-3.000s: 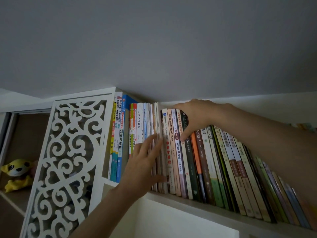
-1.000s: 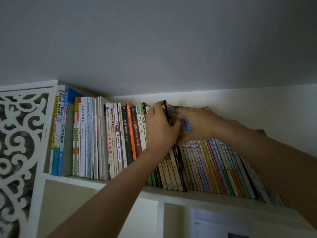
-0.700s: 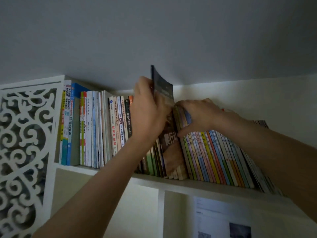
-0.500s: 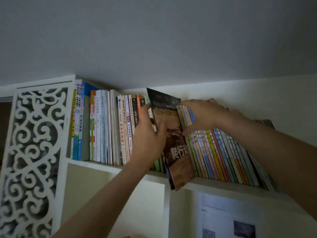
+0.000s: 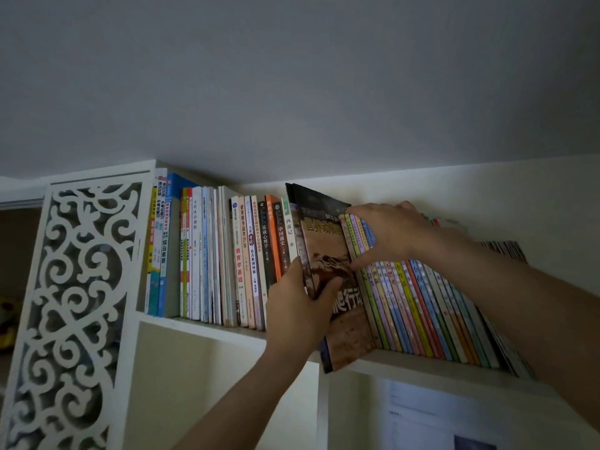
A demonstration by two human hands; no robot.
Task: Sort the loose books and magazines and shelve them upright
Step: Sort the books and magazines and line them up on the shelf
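Fingers of the left hand: curled round the near edge of a brown-covered book, thumb on its left face, fingertips on the cover. Book: tilted, top leaning left, lower corner hanging past the front lip of the shelf, lodged in the gap between two runs of books.

Right hand: fingers draped over the tops of the thin coloured volumes, thumb pressed on their spines, holding that run off to the right of the brown-covered book. Thin coloured volumes: many slim spines in green, pink, blue, yellow and red, all leaning with tops to the left, standing on the shelf and filling it toward the right.

Upright books: left of the gap, spines with printed characters, one orange spine among them, standing straight. Further left, a run of pale thin spines, then taller blue and white volumes at the left end.

White fretwork panel: scrolled cut-out pattern, at the left end of the shelf.

Grey ceiling: above the shelf.

Printed sheet: below the shelf on the right, text too small to tell.
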